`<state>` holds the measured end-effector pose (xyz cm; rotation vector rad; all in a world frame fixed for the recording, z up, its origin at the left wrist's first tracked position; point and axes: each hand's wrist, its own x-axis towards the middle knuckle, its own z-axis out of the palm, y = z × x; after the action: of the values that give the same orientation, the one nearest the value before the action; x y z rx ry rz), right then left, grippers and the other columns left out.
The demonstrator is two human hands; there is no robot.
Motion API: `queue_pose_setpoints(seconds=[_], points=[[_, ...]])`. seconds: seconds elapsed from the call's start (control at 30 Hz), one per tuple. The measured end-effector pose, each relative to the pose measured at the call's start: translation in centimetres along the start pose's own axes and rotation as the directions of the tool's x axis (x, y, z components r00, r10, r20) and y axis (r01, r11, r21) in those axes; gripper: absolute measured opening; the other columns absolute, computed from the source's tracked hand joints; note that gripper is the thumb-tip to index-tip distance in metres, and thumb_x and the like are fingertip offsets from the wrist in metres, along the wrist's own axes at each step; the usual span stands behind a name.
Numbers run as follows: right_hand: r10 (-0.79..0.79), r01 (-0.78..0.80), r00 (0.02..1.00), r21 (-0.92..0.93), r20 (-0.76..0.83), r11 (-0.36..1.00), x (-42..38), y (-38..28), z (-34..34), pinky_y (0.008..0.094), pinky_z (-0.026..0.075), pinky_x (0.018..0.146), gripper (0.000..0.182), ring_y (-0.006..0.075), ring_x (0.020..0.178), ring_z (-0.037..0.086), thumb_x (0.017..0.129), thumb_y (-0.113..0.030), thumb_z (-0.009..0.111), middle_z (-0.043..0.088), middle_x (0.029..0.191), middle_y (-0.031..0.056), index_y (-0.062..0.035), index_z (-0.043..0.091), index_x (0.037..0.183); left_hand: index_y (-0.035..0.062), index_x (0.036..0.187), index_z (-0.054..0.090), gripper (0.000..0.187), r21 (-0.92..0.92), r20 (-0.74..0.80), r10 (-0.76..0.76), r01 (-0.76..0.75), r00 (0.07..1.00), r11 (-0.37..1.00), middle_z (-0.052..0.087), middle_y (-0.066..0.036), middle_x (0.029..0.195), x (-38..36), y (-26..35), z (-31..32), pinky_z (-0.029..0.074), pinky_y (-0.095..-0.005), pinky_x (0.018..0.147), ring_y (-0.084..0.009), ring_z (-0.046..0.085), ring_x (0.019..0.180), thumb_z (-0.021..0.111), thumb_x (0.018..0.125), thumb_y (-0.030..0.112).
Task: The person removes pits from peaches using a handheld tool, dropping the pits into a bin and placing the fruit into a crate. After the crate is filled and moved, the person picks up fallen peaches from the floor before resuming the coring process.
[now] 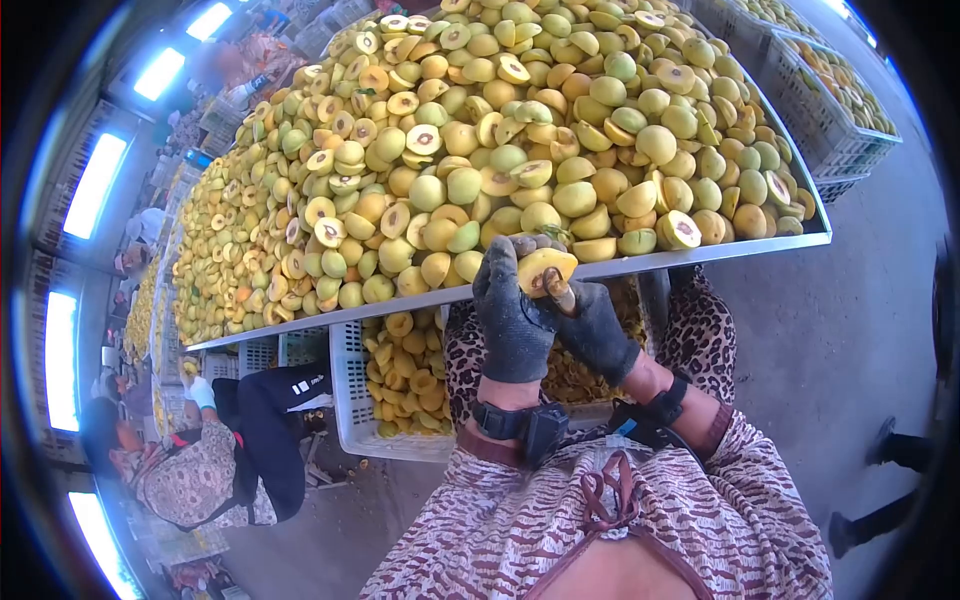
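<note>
My left hand [512, 315], in a dark glove, is closed around a halved yellow fruit [545, 272] just in front of the table's metal edge. The cut face of the fruit is turned up, with a brown centre. In my right hand [598, 335], also gloved, is a small tool [560, 292] whose tip is at the middle of that cut face. Beyond both hands, a large heap of halved yellow-green fruit [463, 185] covers the metal-edged table [700, 255].
Below the table edge stands a white crate [352, 400] of pitted fruit halves. Another person [215, 465] sits at the left by the table. Stacked crates [835, 120] of fruit stand at the upper right. Dark-clothed legs [900, 450] show at the right edge.
</note>
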<state>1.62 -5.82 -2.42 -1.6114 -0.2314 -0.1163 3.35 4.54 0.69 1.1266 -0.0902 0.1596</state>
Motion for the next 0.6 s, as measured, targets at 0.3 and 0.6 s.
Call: queue_pose_setpoints(seconds=[0.3,0.6], points=[[-0.004,0.004,0.997,0.001,-0.082,1.0,-0.7,-2.0,-1.1,0.033,0.053,0.071,0.019,0.0211,0.077,0.069,0.089,-0.014,0.07,0.071,0.088,0.0161,-0.0017,0.069,0.103,-0.0037,0.106,0.052,0.025,-0.352,0.01,-0.149,0.143,0.989,0.925,0.061,-0.013,0.099,0.3,0.8,2.2,0.056,-0.0351,0.085,-0.023,0.065,0.091,0.047,0.104,0.021],[0.0,0.001,0.996,-0.009,0.092,1.0,-0.9,-1.8,-1.5,0.0342,0.053,0.072,0.018,0.0172,0.08,0.068,0.088,-0.011,0.068,0.072,0.087,0.0147,0.0017,0.068,0.101,-0.0048,0.1,0.055,0.032,0.368,0.071,0.362,-0.361,0.93,0.857,0.062,-0.012,0.097,-0.4,-0.2,2.1,0.057,-0.0358,0.082,-0.0229,0.065,0.09,0.044,0.105,0.025]])
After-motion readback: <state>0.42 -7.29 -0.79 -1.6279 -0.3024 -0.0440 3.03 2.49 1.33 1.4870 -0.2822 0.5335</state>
